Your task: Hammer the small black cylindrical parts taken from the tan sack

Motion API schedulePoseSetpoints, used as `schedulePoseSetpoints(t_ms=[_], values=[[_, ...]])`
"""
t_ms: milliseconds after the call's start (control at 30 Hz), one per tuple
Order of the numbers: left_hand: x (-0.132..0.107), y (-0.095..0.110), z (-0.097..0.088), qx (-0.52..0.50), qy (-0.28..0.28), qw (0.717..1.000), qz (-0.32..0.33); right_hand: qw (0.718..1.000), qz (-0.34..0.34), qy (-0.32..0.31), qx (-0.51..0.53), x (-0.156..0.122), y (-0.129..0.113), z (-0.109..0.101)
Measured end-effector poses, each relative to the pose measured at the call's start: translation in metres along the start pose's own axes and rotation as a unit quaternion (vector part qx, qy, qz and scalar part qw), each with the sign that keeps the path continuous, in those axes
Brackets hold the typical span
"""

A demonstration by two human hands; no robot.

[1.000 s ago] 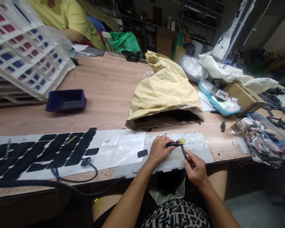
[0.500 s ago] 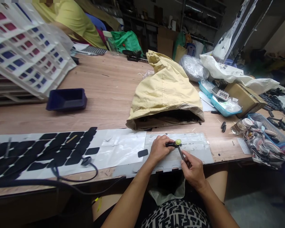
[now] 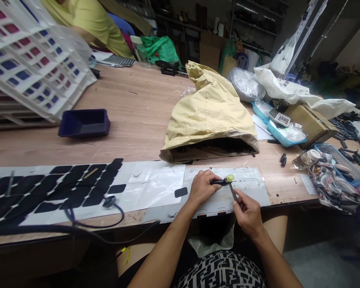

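Observation:
My left hand (image 3: 204,186) is closed on a slim black piece (image 3: 218,181), held low over the grey board (image 3: 252,194). A thin pin-like tip seems to stick out at its right end. In my right hand (image 3: 248,212) is a small hammer (image 3: 233,193), gripped by its grey metal-looking handle. Its round yellow-green head is at the right end of the black piece; whether they touch I cannot tell. A black rounded patch (image 3: 181,192) lies left of my left hand on a white sheet (image 3: 156,186).
A yellow cloth bag (image 3: 211,114), its dark mouth facing me, lies beyond my hands. Rows of black patches (image 3: 75,186) and a cable (image 3: 114,216) are at left, near a purple tray (image 3: 84,123). A jar (image 3: 304,160) and blue baskets (image 3: 342,160) stand right.
My right hand and the hammer have shifted slightly to the right, the head moving along the black piece toward its end. My left hand stays nearly in place.

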State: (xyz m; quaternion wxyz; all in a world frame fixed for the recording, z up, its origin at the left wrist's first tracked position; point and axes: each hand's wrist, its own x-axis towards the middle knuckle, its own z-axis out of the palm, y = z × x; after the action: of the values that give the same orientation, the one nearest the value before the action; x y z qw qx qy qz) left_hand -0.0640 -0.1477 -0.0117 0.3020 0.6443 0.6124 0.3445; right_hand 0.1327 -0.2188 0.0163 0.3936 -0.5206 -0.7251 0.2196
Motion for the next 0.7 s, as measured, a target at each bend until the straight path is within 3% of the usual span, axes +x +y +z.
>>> schedulePoseSetpoints(t_ms=[233,467,567,700], values=[[0.0,-0.002,0.0,0.006,-0.006,1.0,-0.001,0.994,0.089,0.046,0.052,0.012,0.022,-0.01],[-0.004,-0.001,-0.007,0.004,-0.039,0.998,0.053,0.98,0.149,0.094,0.09,0.022,0.048,-0.007],[-0.019,0.006,-0.013,-0.041,-0.075,0.993,0.087,0.984,0.144,0.072,0.082,0.02,0.048,-0.005],[-0.058,0.016,-0.017,-0.075,-0.161,0.97,0.167,0.986,0.141,0.061,0.068,0.019,0.045,-0.005]])
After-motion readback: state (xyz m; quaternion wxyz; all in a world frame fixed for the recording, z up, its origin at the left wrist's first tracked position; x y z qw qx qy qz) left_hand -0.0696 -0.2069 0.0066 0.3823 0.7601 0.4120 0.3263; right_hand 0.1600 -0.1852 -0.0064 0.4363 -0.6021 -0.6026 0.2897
